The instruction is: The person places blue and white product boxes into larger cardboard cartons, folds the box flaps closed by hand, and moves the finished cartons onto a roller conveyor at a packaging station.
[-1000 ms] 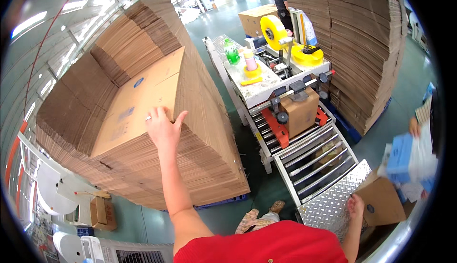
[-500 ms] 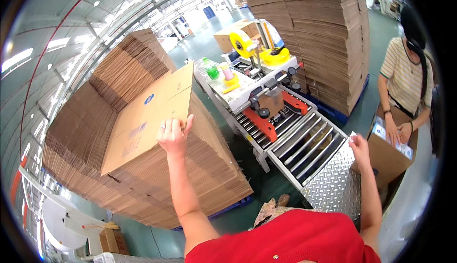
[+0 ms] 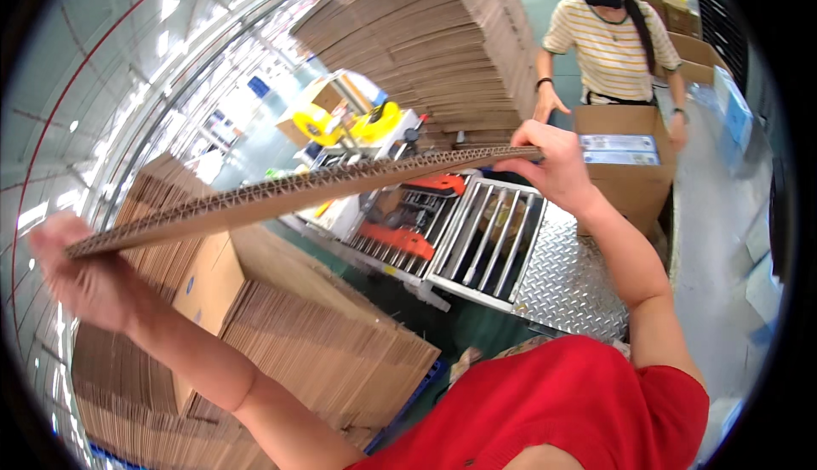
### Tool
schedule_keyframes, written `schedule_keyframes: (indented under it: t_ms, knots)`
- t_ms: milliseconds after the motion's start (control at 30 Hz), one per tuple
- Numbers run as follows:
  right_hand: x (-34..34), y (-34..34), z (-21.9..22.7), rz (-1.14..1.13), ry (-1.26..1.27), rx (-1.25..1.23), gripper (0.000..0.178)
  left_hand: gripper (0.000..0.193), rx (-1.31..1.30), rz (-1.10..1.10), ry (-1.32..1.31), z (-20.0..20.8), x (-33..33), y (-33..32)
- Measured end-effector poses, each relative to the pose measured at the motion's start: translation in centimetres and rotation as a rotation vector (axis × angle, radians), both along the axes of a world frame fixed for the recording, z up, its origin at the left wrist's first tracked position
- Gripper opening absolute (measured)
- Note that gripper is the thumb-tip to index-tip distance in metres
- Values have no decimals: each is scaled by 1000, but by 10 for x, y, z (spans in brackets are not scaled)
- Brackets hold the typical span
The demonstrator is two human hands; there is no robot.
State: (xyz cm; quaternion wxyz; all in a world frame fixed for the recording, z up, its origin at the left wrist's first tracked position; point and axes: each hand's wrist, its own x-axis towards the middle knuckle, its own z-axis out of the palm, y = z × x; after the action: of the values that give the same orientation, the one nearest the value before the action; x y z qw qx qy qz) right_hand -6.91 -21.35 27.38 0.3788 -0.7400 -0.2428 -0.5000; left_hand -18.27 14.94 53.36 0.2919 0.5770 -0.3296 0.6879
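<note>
A flat folded cardboard box (image 3: 315, 186) is raised in front of me, seen along its fluted edge. My left hand (image 3: 81, 270), slightly blurred, grips its left end. At the other end my right hand (image 3: 553, 163) pinches the board between thumb and fingers. Below and to the left stands the tall stack of flattened cartons (image 3: 315, 351). Under the right half of the held board is the roller conveyor (image 3: 489, 240), which meets a diamond-plate metal surface (image 3: 570, 274).
A taping machine with yellow tape rolls (image 3: 374, 121) stands past the held board. Another carton stack (image 3: 425, 44) rises behind it. At right, a co-worker in a striped shirt (image 3: 614, 48) stands behind an open carton (image 3: 630, 185) holding blue-and-white packs, beside a pale worktable (image 3: 715, 240).
A flat carton has come off the left stack and is now held up in both hands. My view has swung right. The co-worker's hands have come out of the open carton.
</note>
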Motion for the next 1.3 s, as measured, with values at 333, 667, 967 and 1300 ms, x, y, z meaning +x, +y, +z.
schedule_keyframes:
  t_ms: [333,667,967,1300]
  knots:
    - [-46,-150,-83,-406,457,-584,38,19,980,-247,1478,-259,237,-35]
    - [-80,-140,-196,-777,514,-596,68,55,1374,-763,1608,-435,241,-184]
    - [-122,-128,-212,-748,348,-429,40,51,1317,-854,1746,-428,235,-181]
    - [-71,-135,-191,-651,212,-182,38,42,1756,224,1117,-384,227,-151]
